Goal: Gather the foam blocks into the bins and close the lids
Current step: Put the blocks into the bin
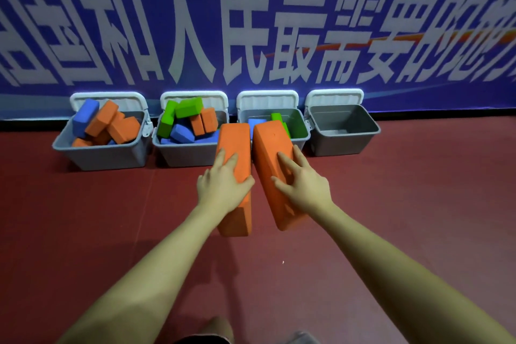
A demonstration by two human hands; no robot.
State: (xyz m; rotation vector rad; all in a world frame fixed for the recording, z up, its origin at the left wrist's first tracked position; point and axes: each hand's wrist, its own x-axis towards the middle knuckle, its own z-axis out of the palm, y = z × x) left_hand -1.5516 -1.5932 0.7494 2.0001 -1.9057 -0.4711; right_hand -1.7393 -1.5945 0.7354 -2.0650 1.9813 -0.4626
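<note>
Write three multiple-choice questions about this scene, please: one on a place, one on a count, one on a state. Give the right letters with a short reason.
1. Which bin holds no blocks?
A. far left
B. second from left
C. far right

2. How many grey bins stand along the wall?
A. three
B. four
C. five

3. How are the bin lids?
A. all open
B. all closed
C. only one open

Answers:
1 C: the far right bin shows only its bare grey inside.
2 B: four bins stand in one row below the blue banner.
3 A: each white lid stands up against the banner.
</note>
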